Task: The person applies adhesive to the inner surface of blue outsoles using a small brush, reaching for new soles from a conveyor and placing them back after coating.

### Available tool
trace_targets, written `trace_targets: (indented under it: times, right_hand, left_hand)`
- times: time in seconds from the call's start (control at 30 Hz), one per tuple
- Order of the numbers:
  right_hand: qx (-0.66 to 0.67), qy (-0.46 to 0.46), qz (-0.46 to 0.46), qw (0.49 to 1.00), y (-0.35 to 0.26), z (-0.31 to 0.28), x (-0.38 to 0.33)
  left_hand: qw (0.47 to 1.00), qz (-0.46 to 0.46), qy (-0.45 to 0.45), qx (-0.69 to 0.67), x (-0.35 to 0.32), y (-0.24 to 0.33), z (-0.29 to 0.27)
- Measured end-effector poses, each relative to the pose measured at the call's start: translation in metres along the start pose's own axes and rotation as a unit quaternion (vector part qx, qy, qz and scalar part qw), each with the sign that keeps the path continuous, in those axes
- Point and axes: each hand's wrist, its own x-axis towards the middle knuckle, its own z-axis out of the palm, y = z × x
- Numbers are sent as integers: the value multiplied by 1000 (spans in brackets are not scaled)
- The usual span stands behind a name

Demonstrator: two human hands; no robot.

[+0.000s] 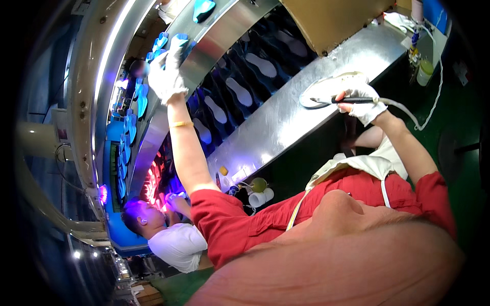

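My left hand (167,79), in a white glove with bare fingertips, reaches up to the conveyor at the upper left. Its fingers are stretched and apart, with the tips against or just in front of a blue shoe-shaped piece (179,39); the exact contact is hard to see. My right hand (363,103), also gloved, closes around a black pen-like glue brush (352,100) fed by a pale hose (403,108). The brush's tip lies over a white shoe sole (321,91) on the metal ledge. Part of that sole is hidden by the hand.
More blue shoe pieces (125,148) line the conveyor. Below it, several white soles (239,92) ride on a dark lower belt. A cardboard sheet (332,23) stands behind the metal ledge (275,127). A co-worker (176,245) works at the lower left. Small containers (259,194) sit nearby.
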Motion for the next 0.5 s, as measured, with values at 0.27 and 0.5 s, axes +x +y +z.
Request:
trace_targets:
  times: [0.27, 0.5]
  right_hand:
    - [-43, 40, 10, 998, 4, 2, -1]
    - [-64, 46, 26, 997, 12, 6, -14]
  left_hand:
    - [816, 64, 58, -571, -64, 40, -47]
    - [434, -500, -237, -710, -233, 51, 34]
